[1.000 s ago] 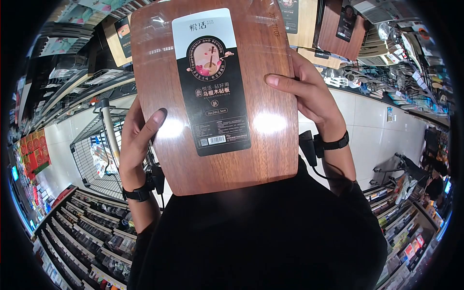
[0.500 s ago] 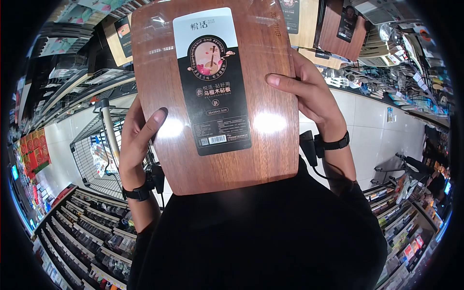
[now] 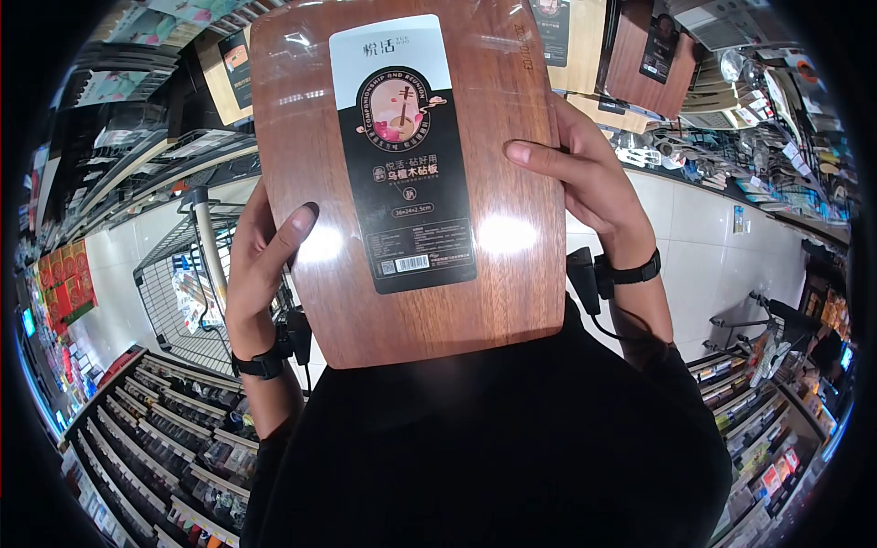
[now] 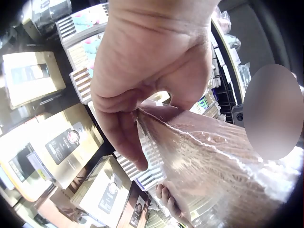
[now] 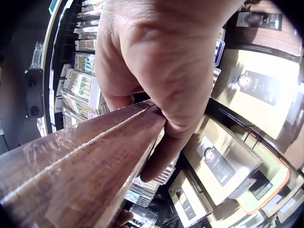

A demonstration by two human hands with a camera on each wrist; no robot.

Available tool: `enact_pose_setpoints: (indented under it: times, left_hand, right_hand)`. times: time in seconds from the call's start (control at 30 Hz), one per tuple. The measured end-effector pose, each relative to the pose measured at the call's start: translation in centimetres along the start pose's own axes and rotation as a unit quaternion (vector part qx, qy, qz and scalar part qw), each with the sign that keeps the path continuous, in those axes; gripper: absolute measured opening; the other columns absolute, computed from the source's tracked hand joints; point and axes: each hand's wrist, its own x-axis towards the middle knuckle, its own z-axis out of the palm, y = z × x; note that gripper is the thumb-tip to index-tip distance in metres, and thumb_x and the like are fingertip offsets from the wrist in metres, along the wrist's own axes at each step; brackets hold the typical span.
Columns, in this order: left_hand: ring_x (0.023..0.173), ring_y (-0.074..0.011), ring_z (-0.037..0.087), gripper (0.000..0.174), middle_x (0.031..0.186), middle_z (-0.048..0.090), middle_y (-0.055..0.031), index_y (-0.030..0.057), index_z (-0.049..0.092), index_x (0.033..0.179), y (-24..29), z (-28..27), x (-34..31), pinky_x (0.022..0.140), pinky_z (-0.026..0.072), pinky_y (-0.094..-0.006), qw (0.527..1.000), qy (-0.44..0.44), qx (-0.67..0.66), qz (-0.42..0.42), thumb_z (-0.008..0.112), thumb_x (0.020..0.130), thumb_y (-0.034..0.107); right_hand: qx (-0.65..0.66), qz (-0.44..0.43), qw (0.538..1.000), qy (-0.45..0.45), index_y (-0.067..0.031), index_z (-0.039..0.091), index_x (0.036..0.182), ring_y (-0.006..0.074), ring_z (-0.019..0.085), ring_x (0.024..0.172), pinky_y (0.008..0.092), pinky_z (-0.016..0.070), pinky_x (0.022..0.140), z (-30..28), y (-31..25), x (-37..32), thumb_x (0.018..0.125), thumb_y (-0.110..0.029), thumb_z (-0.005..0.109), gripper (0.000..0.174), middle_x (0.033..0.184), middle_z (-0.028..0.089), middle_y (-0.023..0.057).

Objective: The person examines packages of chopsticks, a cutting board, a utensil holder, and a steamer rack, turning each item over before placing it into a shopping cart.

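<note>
A reddish-brown wooden cutting board [image 3: 512,292] in clear wrap, with a black and white label [image 3: 411,201], is held up in front of the body in the head view. The left hand [image 3: 260,260] grips its left edge, thumb on the front face. On the right edge the right hand [image 3: 598,173] grips higher up, its thumb also on the front. In the left wrist view the left hand [image 4: 152,61] pinches the board's wrapped edge [image 4: 204,156]. The right wrist view shows the right hand [image 5: 161,61] clasping the board [image 5: 85,161] between thumb and fingers.
A wire shopping cart [image 3: 183,320] stands on the tiled floor [image 3: 685,233] at left. Other packaged cutting boards [image 3: 649,55] and utensils hang on the display ahead. Stocked shelves [image 3: 155,438] fill the lower left, and another cart [image 3: 763,320] is at the right.
The board's label has shifted very slightly to the right in the head view. Both hands keep the same hold on the board.
</note>
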Motion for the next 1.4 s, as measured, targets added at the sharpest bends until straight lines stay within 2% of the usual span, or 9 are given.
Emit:
enact_pose_setpoints:
  times: [0.83,1.4]
  left_hand:
    - [0.113,-0.0213,0.057,0.068,0.124,0.059,-0.0176,-0.009,0.041,0.139,-0.27,-0.22,-0.35,0.098,0.0415,-0.031,1.0,0.004,0.011,-0.002,0.069,0.088,0.027]
    - [0.109,-0.0218,0.058,0.068,0.12,0.06,-0.0186,-0.0096,0.043,0.136,0.18,0.3,-0.55,0.095,0.0428,-0.0312,1.0,0.004,0.016,0.006,0.068,0.088,0.031]
  right_hand:
    - [-0.005,0.005,1.0,-0.004,0.0077,0.029,0.145,0.0208,0.057,0.12,0.032,0.046,0.101,-0.08,0.11,-0.09,0.088,-0.008,0.067,0.071,0.134,0.053,0.0188]
    - [0.008,-0.006,1.0,-0.001,0.0081,0.028,0.145,0.0206,0.057,0.12,0.0316,0.0472,0.1,-0.07,0.47,-0.33,0.088,-0.009,0.067,0.072,0.133,0.054,0.0192]
